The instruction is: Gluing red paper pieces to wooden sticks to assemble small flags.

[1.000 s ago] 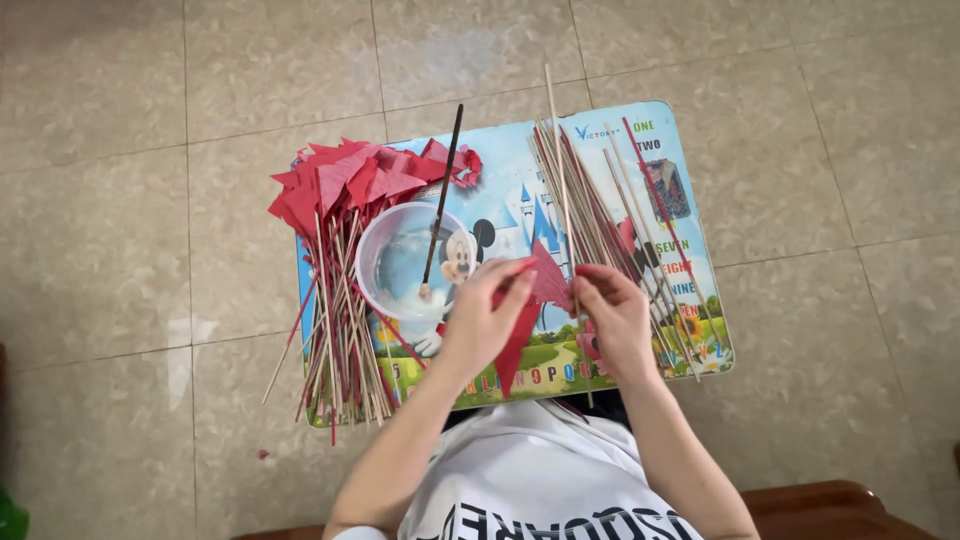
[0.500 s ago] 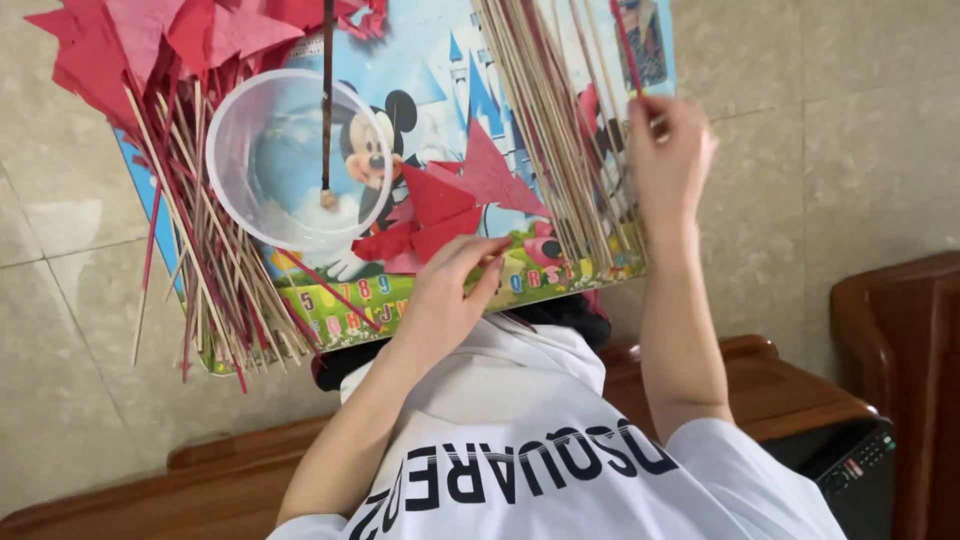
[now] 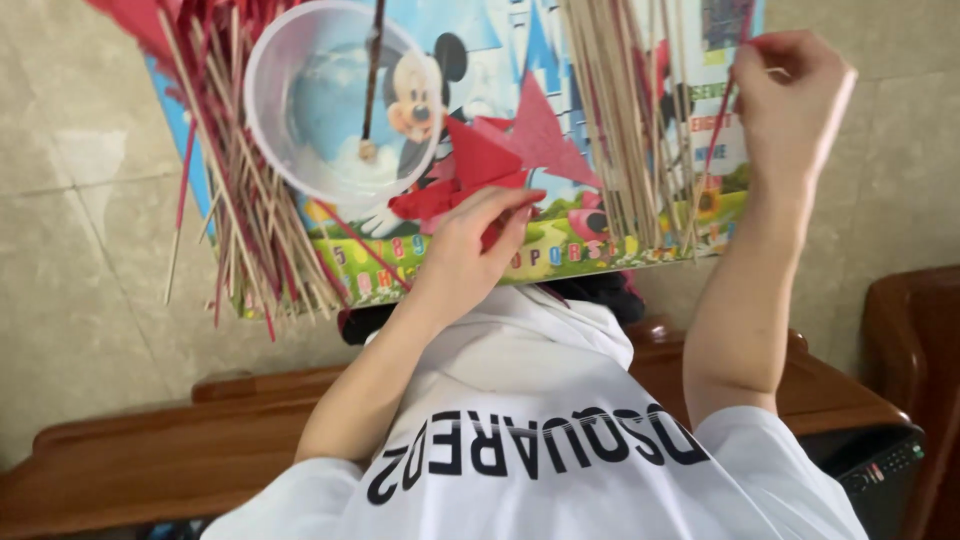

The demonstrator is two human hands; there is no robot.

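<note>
On the cartoon-printed board (image 3: 640, 255), red triangular paper flag pieces (image 3: 500, 160) lie loosely piled, points up-right, directly beyond left hand (image 3: 470, 250), whose half-curled fingers press their near edge. Right hand (image 3: 790, 95) is farther off, pinching one thin red-tipped bamboo stick (image 3: 722, 120) from the bundle, its long axis running away from the body. Clear plastic bowl (image 3: 300, 110) sits left.

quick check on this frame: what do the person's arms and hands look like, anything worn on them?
Both arms are bare from the short sleeves down. The left hand and right hand show no gloves; no rings, watch or bracelets are visible. The sleeves belong to a white T-shirt with large dark block lettering across it. Fingernails look short and unpainted, though the picture is too soft to be sure.
</note>
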